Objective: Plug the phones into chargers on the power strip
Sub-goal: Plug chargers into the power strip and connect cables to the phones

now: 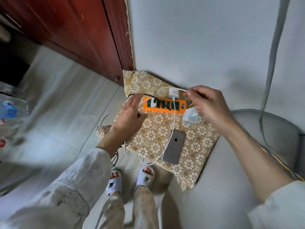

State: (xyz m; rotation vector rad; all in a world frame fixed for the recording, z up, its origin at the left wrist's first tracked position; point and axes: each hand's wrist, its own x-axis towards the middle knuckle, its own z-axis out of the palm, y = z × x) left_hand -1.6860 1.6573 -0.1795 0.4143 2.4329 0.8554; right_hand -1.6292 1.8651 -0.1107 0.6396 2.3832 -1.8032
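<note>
An orange power strip [164, 106] lies on a flower-patterned cloth [158, 142] near the wall. A white charger [173, 93] is plugged in at its far side. From it a white cable [173, 123] runs down to a grey phone [175, 147] lying face down. A smaller white plug [153, 103] sits in the strip's left end. My right hand [209, 108] pinches a thin white cable end between thumb and forefinger, and a loose white charger block [190, 117] sits just under its palm. My left hand [130, 116] hovers with fingers spread over the strip's left end and a black cable [140, 95].
A red wooden cabinet [85, 38] stands at the left, against the white wall [198, 38]. A grey cushioned seat [272, 129] is at the right. Plastic bottles [11, 111] lie on the floor at far left. My feet in white slippers [130, 179] stand below the cloth's edge.
</note>
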